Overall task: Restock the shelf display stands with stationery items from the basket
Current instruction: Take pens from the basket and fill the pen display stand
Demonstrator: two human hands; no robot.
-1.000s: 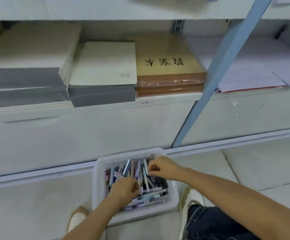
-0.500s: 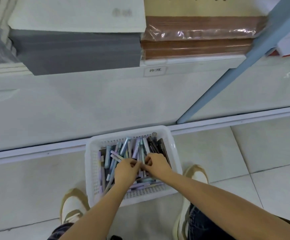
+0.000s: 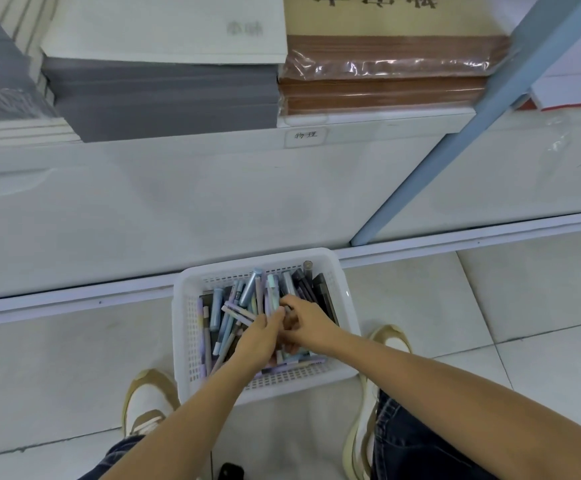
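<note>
A white perforated basket [image 3: 182,327] of pastel and dark pens [image 3: 247,293] sits on the tiled floor [image 3: 57,368] between the person's two shoes, just in front of the base of a white shelf [image 3: 368,120]. Both hands are down in the basket and touch each other over the pile: the right hand [image 3: 311,327] has its fingers curled, its grip pinching pens, while the left hand [image 3: 259,337] lies across the pens with its fingertips hidden, so its grip cannot be told. On the shelf above lie a grey stack of notebooks [image 3: 164,95] and a brown plastic-wrapped stack [image 3: 386,81].
</note>
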